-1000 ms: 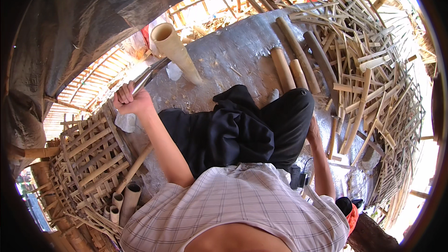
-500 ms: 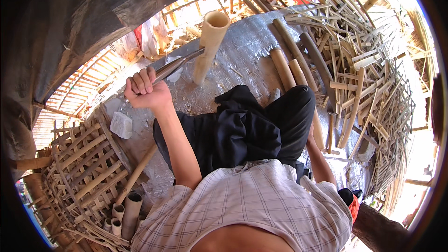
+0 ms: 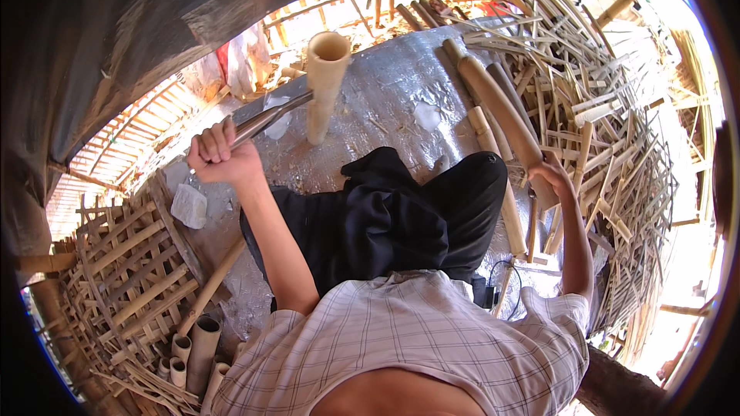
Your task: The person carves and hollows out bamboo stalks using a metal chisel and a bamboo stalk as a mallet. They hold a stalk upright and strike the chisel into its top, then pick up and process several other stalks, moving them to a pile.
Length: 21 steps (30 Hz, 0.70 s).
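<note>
My left hand (image 3: 225, 156) is closed round the near end of a long grey metal blade (image 3: 271, 115). The blade's far tip meets the side of a pale bamboo tube (image 3: 324, 92), which stands upright with its hollow end up. Whether the tip is stuck into the wall I cannot tell. On the right, my right hand (image 3: 550, 174) grips the lower part of a thick brown bamboo pole (image 3: 502, 108), which slants away towards the far side. Next to that pole lie other bamboo lengths (image 3: 486, 132), partly hidden by my right knee.
A big heap of split bamboo strips (image 3: 609, 135) lines the right side. A woven bamboo basket (image 3: 127, 266) and several short bamboo tubes (image 3: 204, 350) stand at the left. A pale stone block (image 3: 189, 206) rests on the silvery sheet (image 3: 385, 92). Dark sheeting (image 3: 139, 31) hangs overhead.
My right hand has come out from behind my knee and now holds the brown bamboo pole. The left hand, the blade and the upright tube appear slightly farther left in view.
</note>
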Available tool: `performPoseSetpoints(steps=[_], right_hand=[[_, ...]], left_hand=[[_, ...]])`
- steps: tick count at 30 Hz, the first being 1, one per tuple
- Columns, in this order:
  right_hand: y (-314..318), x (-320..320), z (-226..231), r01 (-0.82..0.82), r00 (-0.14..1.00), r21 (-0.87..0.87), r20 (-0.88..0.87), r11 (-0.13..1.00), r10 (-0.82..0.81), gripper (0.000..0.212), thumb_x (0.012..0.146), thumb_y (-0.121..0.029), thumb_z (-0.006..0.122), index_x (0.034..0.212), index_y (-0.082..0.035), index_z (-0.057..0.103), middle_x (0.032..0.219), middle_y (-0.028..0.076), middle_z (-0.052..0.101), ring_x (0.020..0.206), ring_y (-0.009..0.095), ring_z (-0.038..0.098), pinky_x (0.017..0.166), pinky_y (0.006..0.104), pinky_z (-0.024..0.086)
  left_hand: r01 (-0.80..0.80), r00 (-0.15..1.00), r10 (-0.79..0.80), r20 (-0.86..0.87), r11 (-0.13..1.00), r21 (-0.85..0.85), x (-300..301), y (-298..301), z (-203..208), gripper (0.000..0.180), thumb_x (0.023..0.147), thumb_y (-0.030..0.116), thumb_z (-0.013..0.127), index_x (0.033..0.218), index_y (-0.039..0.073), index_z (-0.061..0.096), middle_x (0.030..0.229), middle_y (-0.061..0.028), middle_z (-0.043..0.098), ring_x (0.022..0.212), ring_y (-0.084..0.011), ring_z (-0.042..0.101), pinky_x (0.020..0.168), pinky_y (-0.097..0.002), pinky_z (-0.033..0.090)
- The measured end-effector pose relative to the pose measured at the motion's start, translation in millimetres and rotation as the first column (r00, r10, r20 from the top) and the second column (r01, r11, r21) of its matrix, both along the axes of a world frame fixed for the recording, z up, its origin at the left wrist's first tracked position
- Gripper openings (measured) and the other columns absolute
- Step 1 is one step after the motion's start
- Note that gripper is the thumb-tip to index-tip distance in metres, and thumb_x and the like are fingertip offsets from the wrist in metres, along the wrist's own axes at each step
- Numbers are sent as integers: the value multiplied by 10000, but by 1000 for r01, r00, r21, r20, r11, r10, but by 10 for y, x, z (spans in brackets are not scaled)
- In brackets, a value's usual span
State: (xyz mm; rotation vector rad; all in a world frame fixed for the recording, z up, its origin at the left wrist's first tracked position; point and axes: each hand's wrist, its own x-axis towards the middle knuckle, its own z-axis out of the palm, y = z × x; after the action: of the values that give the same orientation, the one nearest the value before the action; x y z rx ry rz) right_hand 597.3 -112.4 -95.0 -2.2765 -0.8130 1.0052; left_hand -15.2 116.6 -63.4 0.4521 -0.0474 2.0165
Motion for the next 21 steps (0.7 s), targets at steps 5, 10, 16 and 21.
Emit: performPoseSetpoints(steps=[5,10,16,21], right_hand=[[90,-323,41,328,714,100,-677,939,-177,606,765,-184,736,1280,18,490,931,157,647,748,259,680,676,348,581],[636,-922,-286,468,-143,283,-911,837,388,704,859,-370,742,1287,99,436,948,69,517,735,140,526,691,291,498],[1121,-1290,-653,504,36,134,-990,853,134,565,850,-263,732,1227,69,472,976,151,617,788,243,658,726,360,594],[1106,-1378,-690,334,303,125,-953,934,19,546,817,-307,765,1170,53,556,969,158,666,798,258,699,721,388,607]], left_hand=[[-22,996,23,-84,1000,7,113,121,3,421,959,173,493,578,241,327,476,85,373,423,-32,321,512,-232,293],[-36,988,26,-149,997,-69,349,315,174,444,948,168,495,573,238,266,481,85,289,439,-56,287,562,-250,303],[-43,970,19,-242,995,-95,583,501,268,437,932,146,499,586,233,248,498,75,256,466,-70,247,561,-259,289],[16,979,-18,-205,1000,-9,402,325,185,429,947,116,495,597,226,272,509,77,258,471,-58,265,542,-227,261]])
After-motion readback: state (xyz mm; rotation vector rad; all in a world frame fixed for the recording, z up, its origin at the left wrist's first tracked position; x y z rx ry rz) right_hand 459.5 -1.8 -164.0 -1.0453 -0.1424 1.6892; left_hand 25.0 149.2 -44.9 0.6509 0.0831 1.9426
